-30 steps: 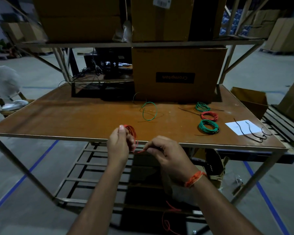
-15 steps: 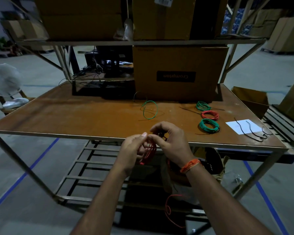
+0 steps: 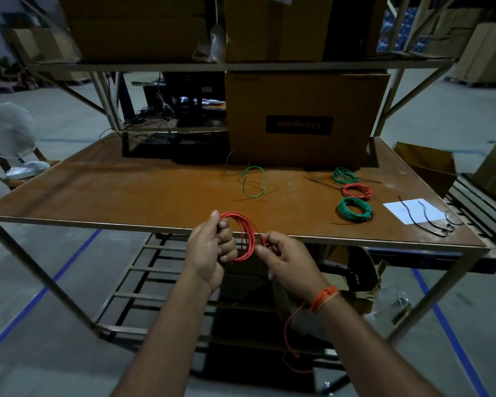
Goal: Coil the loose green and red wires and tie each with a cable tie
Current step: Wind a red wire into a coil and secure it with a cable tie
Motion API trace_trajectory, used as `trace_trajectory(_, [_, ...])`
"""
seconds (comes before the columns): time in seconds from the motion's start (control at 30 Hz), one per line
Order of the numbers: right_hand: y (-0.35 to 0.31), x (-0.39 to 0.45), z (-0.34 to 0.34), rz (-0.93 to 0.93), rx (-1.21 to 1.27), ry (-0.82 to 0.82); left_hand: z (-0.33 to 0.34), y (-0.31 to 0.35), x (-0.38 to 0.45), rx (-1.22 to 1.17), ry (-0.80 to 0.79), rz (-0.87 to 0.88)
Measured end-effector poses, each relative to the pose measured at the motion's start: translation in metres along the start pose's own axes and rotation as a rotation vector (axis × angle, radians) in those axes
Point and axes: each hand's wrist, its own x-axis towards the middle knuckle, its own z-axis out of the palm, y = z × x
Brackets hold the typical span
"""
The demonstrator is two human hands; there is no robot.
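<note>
Left hand [image 3: 209,250] grips the red wire coil [image 3: 245,239] with fingers curled through its loops, thumb up on top. Right hand [image 3: 287,257] pinches the strand at the coil's right edge, fingers narrow on the wire. Coil sits in the air just in front of the table [image 3: 126,196] front edge, held upright and nearly edge-on to the camera — its opening faces roughly left-right. A loose red tail [image 3: 287,333] hangs from under the right wrist toward the floor, so winding looks unfinished.

Handling, judged: thin insulated wire, light, springy — loops will likely fan apart if the grip eases, so hold across all the turns at once (where the left hand is now).

On the table: a loose green wire [image 3: 254,184] at centre, three tied coils [image 3: 354,193] further right, black cable ties [image 3: 430,219] partly on white paper [image 3: 413,209].
</note>
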Motion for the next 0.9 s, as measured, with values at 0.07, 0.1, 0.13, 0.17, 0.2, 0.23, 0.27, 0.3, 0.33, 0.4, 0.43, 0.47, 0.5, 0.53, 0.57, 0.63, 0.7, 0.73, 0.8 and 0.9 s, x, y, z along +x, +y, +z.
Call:
trace_trajectory(0.07, [-0.007,-0.005,-0.004,-0.02,-0.296,-0.151,-0.002,-0.001,0.002,0.011,0.069,0.052])
trace_trajectory(0.1, [-0.012,-0.007,-0.004,-0.031,-0.442,-0.231,-0.003,-0.002,0.003,-0.01,0.094,0.065])
trace_trajectory(0.13, [-0.017,-0.01,-0.005,-0.035,-0.556,-0.294,-0.003,-0.002,0.005,-0.04,0.119,0.071])
trace_trajectory(0.17, [-0.022,-0.013,-0.003,-0.031,-0.633,-0.343,-0.002,-0.001,0.006,-0.069,0.144,0.068])
trace_trajectory(0.2, [-0.026,-0.017,-0.001,-0.022,-0.686,-0.384,-0.001,-0.001,0.007,-0.094,0.169,0.067])
trace_trajectory(0.23, [-0.029,-0.021,0.002,-0.023,-0.724,-0.417,-0.001,-0.002,0.009,-0.111,0.197,0.072])
trace_trajectory(0.27, [-0.033,-0.025,0.004,-0.036,-0.747,-0.443,-0.001,-0.002,0.01,-0.108,0.224,0.086])
trace_trajectory(0.3, [-0.035,-0.028,0.006,-0.06,-0.762,-0.461,-0.004,-0.003,0.012,-0.087,0.259,0.104])
trace_trajectory(0.33, [-0.038,-0.031,0.007,-0.087,-0.77,-0.475,-0.006,-0.004,0.013,-0.048,0.288,0.126])
trace_trajectory(0.4, [-0.041,-0.034,0.008,-0.155,-0.785,-0.474,-0.011,-0.008,0.015,0.103,0.341,0.176])
trace_trajectory(0.43, [-0.043,-0.034,0.006,-0.208,-0.789,-0.441,-0.012,-0.009,0.013,0.202,0.352,0.198])
trace_trajectory(0.47, [-0.046,-0.034,0.005,-0.273,-0.788,-0.385,-0.014,-0.012,0.012,0.303,0.345,0.217])
trace_trajectory(0.5, [-0.049,-0.033,0.003,-0.353,-0.764,-0.302,-0.014,-0.014,0.009,0.393,0.324,0.227])
trace_trajectory(0.53, [-0.05,-0.031,0.001,-0.435,-0.717,-0.202,-0.015,-0.018,0.007,0.471,0.295,0.238])
trace_trajectory(0.57, [-0.051,-0.028,-0.002,-0.485,-0.661,-0.112,-0.016,-0.023,0.005,0.539,0.261,0.247])
trace_trajectory(0.63, [-0.049,-0.02,-0.008,-0.48,-0.572,0.003,-0.019,-0.031,0.003,0.644,0.222,0.262])
trace_trajectory(0.7, [-0.046,-0.012,-0.015,-0.43,-0.508,0.05,-0.017,-0.035,-0.001,0.707,0.185,0.246])
trace_trajectory(0.73, [-0.046,-0.008,-0.019,-0.412,-0.477,0.073,-0.015,-0.037,-0.003,0.725,0.155,0.226])
trace_trajectory(0.8, [-0.043,-0.001,-0.025,-0.374,-0.352,0.092,-0.009,-0.035,-0.01,0.683,0.096,0.148])
trace_trajectory(0.9, [-0.036,0.008,-0.025,-0.306,-0.19,0.136,-0.006,-0.03,-0.013,0.406,-0.053,-0.002])
